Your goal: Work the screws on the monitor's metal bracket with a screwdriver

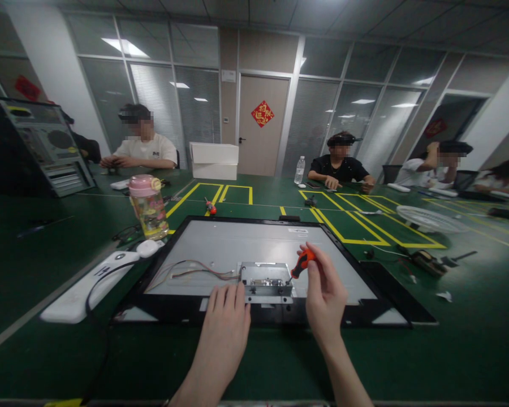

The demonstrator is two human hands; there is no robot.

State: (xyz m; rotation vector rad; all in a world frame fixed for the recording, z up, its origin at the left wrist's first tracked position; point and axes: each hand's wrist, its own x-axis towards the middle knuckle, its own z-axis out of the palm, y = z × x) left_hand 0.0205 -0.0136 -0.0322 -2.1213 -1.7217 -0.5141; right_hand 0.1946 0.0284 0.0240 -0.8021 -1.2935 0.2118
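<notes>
A flat display panel (pixel 233 237) with a grey back and black frame lies on the green table in front of me. On its lower middle sits a metal housing (pixel 265 271) with a circuit board in it, and thin wires (pixel 195 265) run off to the left. My right hand (pixel 326 288) grips the orange and black handle of a screwdriver (pixel 301 263), tilted with its tip at the housing's right end. My left hand (pixel 227 316) lies with outstretched fingers on the panel's lower edge, fingertips against the housing's left side.
To the left are a white power strip (pixel 85 288), a pink-lidded bottle (pixel 146 206) and a computer case (pixel 46 147). A small red-and-black tool (pixel 211 207) lies beyond the panel. On the right are a black slab (pixel 396 291) and a dark tool (pixel 430 263). Several people sit across the table.
</notes>
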